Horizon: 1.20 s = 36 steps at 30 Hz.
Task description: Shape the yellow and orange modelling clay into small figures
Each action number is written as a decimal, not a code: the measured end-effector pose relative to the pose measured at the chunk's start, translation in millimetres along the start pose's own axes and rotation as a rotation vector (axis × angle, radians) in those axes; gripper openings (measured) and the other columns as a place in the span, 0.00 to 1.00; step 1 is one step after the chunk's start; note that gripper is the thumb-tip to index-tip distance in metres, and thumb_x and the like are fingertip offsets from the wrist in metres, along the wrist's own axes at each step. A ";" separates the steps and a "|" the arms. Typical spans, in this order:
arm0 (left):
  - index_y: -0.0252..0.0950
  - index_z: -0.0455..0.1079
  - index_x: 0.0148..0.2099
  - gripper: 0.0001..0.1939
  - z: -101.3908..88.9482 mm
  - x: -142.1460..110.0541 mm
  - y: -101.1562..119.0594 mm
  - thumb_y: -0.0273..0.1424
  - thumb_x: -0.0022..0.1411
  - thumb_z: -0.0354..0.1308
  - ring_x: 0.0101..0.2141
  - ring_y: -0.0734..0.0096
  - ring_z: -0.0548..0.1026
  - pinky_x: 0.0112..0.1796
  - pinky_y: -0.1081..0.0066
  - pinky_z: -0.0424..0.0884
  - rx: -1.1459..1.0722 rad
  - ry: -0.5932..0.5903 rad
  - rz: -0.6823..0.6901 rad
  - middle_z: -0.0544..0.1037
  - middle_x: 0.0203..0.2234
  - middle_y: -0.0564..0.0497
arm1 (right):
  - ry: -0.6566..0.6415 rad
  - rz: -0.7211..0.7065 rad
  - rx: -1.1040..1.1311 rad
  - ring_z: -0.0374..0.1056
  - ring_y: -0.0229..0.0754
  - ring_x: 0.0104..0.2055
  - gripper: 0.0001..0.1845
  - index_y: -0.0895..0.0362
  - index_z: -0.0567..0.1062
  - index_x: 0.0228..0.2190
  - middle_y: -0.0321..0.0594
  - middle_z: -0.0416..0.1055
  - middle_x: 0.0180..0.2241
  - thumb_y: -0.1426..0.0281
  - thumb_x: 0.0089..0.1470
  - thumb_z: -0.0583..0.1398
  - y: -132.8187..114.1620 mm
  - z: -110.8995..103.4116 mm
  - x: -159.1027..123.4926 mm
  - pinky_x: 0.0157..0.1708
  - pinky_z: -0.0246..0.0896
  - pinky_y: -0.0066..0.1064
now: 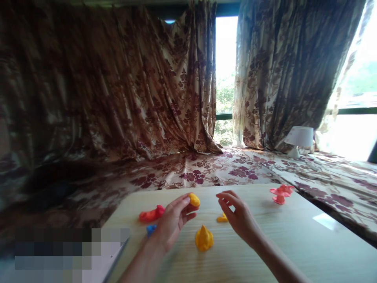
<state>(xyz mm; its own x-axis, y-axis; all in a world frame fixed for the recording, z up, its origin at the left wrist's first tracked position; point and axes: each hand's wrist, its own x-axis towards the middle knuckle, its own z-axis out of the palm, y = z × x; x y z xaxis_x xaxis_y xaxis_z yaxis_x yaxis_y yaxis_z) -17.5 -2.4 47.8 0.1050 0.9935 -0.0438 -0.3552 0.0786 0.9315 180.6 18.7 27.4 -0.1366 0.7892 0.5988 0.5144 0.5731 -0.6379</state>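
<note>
My left hand [173, 220] is closed on a rounded lump of yellow modelling clay [194, 199], pinched between thumb and fingertips above the table. To its right, my right hand [235, 212] hovers with loosely curved fingers, a gap showing behind the thumb, and nothing visible in it. Below and between the hands stands a yellow clay piece [204, 238] with a pointed top and wide base. A smaller bit of yellow clay [222, 217] lies partly hidden behind my right hand. Red clay [149, 215] and a blue clay piece [151, 230] sit beside my left hand, which partly covers them.
A pinkish-red clay form [281, 194] stands near the right far edge of the pale wooden table [253, 259]. Beyond lies a flower-patterned cloth [191, 173] with a white lamp [299, 137] on it. Patterned curtains [132, 78] hang behind.
</note>
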 end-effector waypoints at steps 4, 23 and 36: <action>0.34 0.71 0.37 0.07 2.5 4.1 -13.4 0.31 0.58 0.55 0.35 0.69 0.76 0.37 0.68 0.72 -0.188 0.034 -0.055 0.78 0.34 0.48 | -0.085 -0.137 0.065 0.67 0.40 0.34 0.13 0.53 0.71 0.42 0.41 0.69 0.39 0.70 0.52 0.58 -25.7 12.3 9.3 0.36 0.66 0.32; 0.30 0.70 0.33 0.10 3.5 -4.8 -15.3 0.33 0.60 0.53 0.24 0.73 0.75 0.28 0.70 0.75 -0.482 0.171 -0.162 0.75 0.24 0.50 | -0.348 0.106 -0.320 0.69 0.49 0.42 0.15 0.58 0.75 0.40 0.47 0.72 0.40 0.70 0.51 0.55 34.8 -14.7 1.0 0.43 0.63 0.40; 0.32 0.68 0.35 0.14 0.7 -5.5 -17.3 0.38 0.62 0.48 0.19 0.76 0.71 0.23 0.72 0.73 -0.464 0.167 -0.184 0.68 0.16 0.55 | -0.054 0.040 0.194 0.69 0.40 0.33 0.07 0.56 0.75 0.32 0.41 0.73 0.34 0.71 0.52 0.56 -8.4 11.7 -1.1 0.30 0.66 0.29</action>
<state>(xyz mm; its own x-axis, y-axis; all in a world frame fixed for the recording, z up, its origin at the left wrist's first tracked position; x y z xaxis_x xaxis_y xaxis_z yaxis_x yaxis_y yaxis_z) -11.3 -9.2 32.2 0.0689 0.9564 -0.2839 -0.7228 0.2440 0.6465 166.5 15.6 26.4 -0.1674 0.8200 0.5474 0.3487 0.5685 -0.7451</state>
